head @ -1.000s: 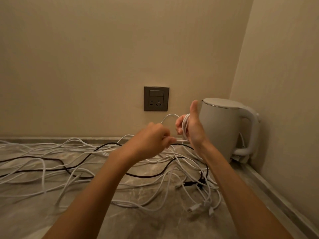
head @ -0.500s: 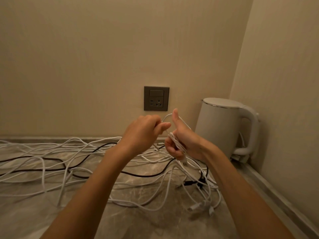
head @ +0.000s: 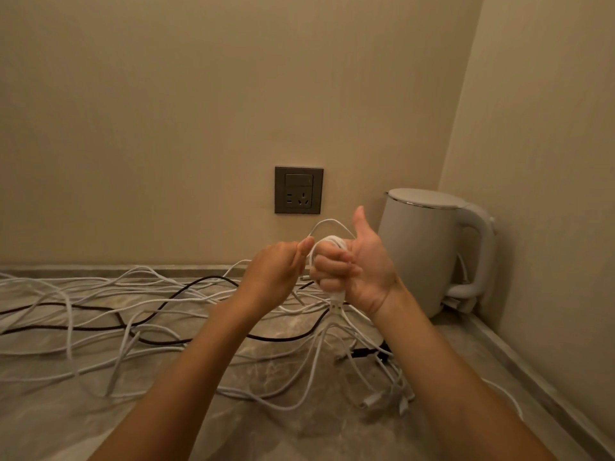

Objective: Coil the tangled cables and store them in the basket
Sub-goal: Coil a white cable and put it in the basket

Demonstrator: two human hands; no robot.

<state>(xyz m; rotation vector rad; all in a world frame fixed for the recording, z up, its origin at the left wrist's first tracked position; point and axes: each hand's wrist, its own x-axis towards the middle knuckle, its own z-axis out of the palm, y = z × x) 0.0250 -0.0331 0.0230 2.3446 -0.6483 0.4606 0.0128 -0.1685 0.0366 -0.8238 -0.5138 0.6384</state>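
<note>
Sprawling over the counter (head: 66,410) on your left, the tangled cables (head: 100,287) lie loose, white strands crossing a black cable (head: 199,281). Your left hand (head: 276,271) pinches the free white strand (head: 327,222), probably to feed it taut. Your right hand (head: 362,267), thumb raised, curls its fingers round the small coil (head: 332,242), holding the turns together; its loops stand roughly upright, tails hanging downward. No basket shows.

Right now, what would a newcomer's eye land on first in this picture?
At the centre, the right hand grips a small coil of white cable, thumb up, while the left hand pinches its loose strand. A tangle of white cables with one black cable sprawls over the counter to the left. A white kettle stands in the right corner, near a wall socket.
</note>
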